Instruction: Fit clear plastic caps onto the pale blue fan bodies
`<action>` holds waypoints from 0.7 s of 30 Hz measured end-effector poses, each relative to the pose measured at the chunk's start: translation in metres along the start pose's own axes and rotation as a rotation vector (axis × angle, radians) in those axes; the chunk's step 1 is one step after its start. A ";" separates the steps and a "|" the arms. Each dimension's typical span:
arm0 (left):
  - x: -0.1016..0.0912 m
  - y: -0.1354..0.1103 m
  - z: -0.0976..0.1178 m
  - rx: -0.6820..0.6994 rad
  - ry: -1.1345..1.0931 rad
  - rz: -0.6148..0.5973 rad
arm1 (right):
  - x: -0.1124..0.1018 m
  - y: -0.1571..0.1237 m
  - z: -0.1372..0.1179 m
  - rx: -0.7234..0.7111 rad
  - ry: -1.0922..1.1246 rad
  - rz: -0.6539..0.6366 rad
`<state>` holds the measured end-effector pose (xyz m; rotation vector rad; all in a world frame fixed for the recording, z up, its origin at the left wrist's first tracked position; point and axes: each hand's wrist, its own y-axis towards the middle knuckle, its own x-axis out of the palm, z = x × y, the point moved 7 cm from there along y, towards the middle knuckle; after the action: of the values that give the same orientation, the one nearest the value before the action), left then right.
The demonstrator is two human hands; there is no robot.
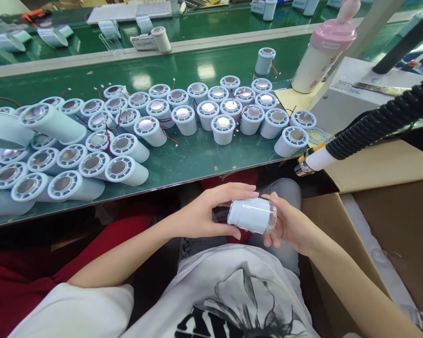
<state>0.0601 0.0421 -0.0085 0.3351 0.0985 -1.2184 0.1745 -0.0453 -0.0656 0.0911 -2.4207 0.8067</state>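
Note:
Over my lap, a light blue cylindrical housing (250, 213) lies on its side between my two hands, with a clear plastic cap (272, 217) at its right end. The fingers of my left hand (211, 211) curve over its left end, and the thumb is below. My right hand (289, 223) grips the capped end from the right, some fingertips showing underneath. On the green bench ahead, several similar light blue housings (223, 130) stand in rows, showing round metallic discs in their tops. Thin red and black wires trail from some of them.
A black flexible hose (380, 122) with a metal tip reaches in from the right. Below it sits an open cardboard box (338, 244). A bottle with a pink lid (320, 56) and a grey box-shaped device (352, 94) occupy the right back. Housings lean on their sides at left.

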 end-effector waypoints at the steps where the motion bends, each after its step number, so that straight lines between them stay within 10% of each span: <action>1: 0.000 0.000 0.000 0.000 -0.006 0.002 | 0.000 0.000 0.001 0.022 -0.004 0.007; 8: 0.004 -0.001 -0.001 -0.147 -0.079 0.047 | 0.000 -0.003 0.011 0.073 -0.107 -0.028; 17: 0.010 -0.008 -0.012 -0.375 -0.304 0.049 | 0.015 -0.047 -0.037 -0.991 -1.110 0.097; 21: 0.010 -0.004 -0.006 -0.334 -0.310 -0.005 | 0.001 -0.038 -0.032 -0.762 -0.806 0.089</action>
<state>0.0608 0.0334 -0.0176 -0.1462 0.0332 -1.2211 0.1991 -0.0578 -0.0240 0.0049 -3.3354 -0.2425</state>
